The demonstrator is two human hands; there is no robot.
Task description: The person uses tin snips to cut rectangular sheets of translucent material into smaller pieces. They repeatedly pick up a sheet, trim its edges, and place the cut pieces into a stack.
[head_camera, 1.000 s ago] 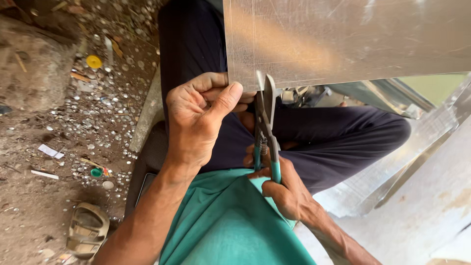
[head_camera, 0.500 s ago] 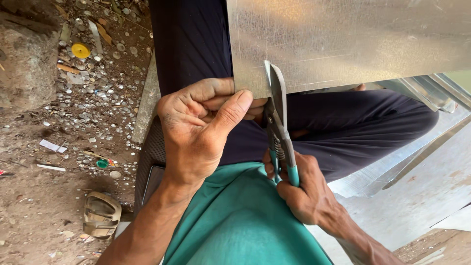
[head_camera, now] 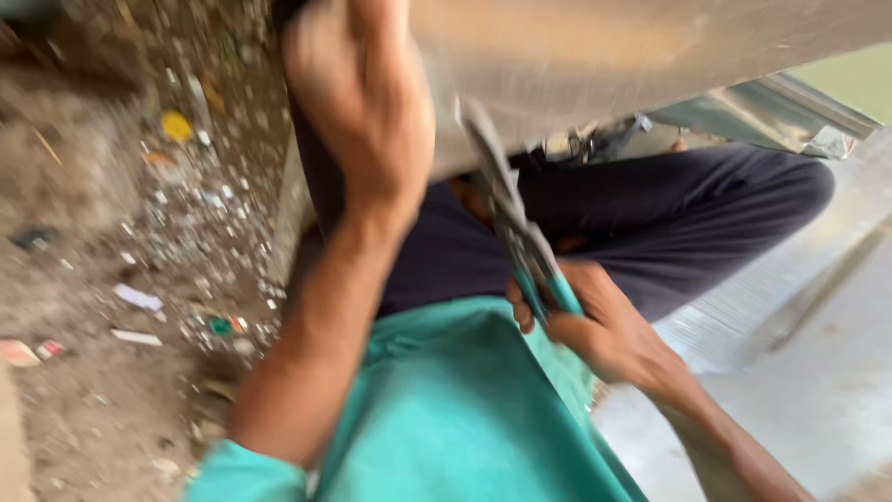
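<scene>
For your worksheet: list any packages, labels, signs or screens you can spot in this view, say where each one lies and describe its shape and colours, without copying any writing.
No signs or screens show; only blurred litter that may be packaging:
Yellow scrap: on the dirt ground at upper left, roundish, bright yellow.
White scrap: on the ground at left, flat, rectangular, pale.
Green bit: just right of the white scrap, small, green.
Reddish scrap: at the left edge, flat, pinkish red.
</scene>
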